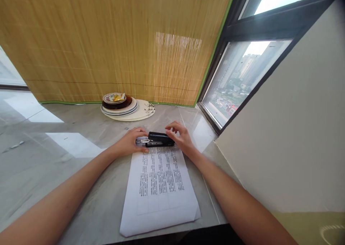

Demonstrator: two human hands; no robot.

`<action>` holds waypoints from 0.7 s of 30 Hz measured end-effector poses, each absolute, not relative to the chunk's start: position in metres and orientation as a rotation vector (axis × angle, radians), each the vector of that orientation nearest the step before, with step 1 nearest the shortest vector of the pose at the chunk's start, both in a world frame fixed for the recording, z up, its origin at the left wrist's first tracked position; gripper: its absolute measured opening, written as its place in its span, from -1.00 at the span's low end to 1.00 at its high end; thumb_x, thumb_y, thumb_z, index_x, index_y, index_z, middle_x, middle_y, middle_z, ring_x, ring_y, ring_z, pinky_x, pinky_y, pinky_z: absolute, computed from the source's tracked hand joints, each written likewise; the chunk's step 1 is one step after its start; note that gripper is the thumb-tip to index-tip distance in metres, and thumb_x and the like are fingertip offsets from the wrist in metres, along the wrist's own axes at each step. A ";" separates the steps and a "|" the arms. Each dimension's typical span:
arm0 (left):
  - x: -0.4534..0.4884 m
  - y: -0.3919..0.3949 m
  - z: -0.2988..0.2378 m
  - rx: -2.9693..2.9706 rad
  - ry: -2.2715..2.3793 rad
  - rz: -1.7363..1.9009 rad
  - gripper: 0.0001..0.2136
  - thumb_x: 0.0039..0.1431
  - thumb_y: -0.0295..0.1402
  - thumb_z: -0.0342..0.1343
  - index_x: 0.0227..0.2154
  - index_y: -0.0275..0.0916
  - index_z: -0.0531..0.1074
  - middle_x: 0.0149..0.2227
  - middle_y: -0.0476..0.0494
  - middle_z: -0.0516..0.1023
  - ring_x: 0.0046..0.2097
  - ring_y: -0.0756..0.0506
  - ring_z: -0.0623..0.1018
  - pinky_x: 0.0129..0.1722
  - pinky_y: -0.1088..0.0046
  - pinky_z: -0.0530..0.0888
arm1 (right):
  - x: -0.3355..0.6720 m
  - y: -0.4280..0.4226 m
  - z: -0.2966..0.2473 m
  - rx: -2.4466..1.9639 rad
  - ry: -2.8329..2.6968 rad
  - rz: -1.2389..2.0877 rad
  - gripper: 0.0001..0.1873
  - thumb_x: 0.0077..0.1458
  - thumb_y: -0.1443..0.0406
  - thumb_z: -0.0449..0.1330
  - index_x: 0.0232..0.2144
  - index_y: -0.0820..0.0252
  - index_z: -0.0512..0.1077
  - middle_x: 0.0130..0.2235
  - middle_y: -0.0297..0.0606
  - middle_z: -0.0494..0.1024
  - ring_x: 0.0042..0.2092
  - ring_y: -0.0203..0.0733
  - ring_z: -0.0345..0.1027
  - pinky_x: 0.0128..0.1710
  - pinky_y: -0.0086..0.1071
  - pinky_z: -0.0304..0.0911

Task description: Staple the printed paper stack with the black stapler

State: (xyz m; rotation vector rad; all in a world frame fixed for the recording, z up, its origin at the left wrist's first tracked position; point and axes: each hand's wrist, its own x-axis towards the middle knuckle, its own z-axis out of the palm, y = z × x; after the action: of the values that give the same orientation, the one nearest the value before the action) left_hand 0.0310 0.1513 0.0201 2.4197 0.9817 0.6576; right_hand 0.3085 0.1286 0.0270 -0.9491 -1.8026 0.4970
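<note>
A black stapler [159, 139] lies across the far end of a stack of printed paper sheets [159, 187] on a grey marble counter [67, 155]. My left hand [132, 141] rests at the stapler's left end, its fingers curled against the metal tip and the top left corner of the paper. My right hand [181, 135] hovers over the stapler's right end with fingers bent and slightly apart, touching or almost touching it. The paper reaches back toward me to the counter's near edge.
A stack of plates [126, 106], the top ones patterned, stands at the back of the counter against a bamboo blind [115, 40]. A window [242, 76] opens on the right, and a pale wall [291, 137] runs along the counter's right side.
</note>
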 end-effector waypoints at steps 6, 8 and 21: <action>0.033 0.148 0.026 2.024 1.074 1.059 -0.57 0.32 0.02 0.05 0.05 -0.17 0.49 0.07 -0.22 0.49 0.07 -0.23 0.47 0.09 0.19 0.42 | 0.306 0.127 0.023 -0.949 -2.122 0.540 -0.70 0.07 0.29 0.40 -0.10 0.08 0.57 -0.21 -0.28 0.62 -0.21 -0.18 0.46 -0.11 -0.28 0.33; 0.037 0.148 0.025 1.673 1.017 1.243 -0.62 0.39 -0.03 -0.02 -0.04 -0.21 0.49 0.07 -0.22 0.50 0.05 -0.19 0.51 0.06 0.25 0.46 | 0.307 0.126 0.024 -0.975 -2.037 0.488 -0.71 0.06 0.31 0.41 -0.12 0.08 0.59 -0.26 -0.30 0.61 -0.27 -0.19 0.45 -0.19 -0.31 0.34; 0.039 0.144 0.027 0.719 0.639 0.864 -0.67 0.48 -0.26 -0.10 -0.10 -0.40 0.50 -0.10 -0.34 0.67 -0.01 -0.14 0.65 0.08 0.39 0.56 | 0.304 0.116 0.028 -0.667 -2.239 -0.376 -0.55 0.27 0.46 0.19 0.09 -0.15 0.46 0.02 -0.49 0.63 -0.06 -0.18 0.36 0.00 -0.20 0.19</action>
State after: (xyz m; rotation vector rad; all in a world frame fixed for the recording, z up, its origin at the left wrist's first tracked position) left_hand 0.0391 0.1444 0.0275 0.7187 0.6390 0.8636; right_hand 0.3042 0.1163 0.0285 -0.6672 -2.2392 -0.3758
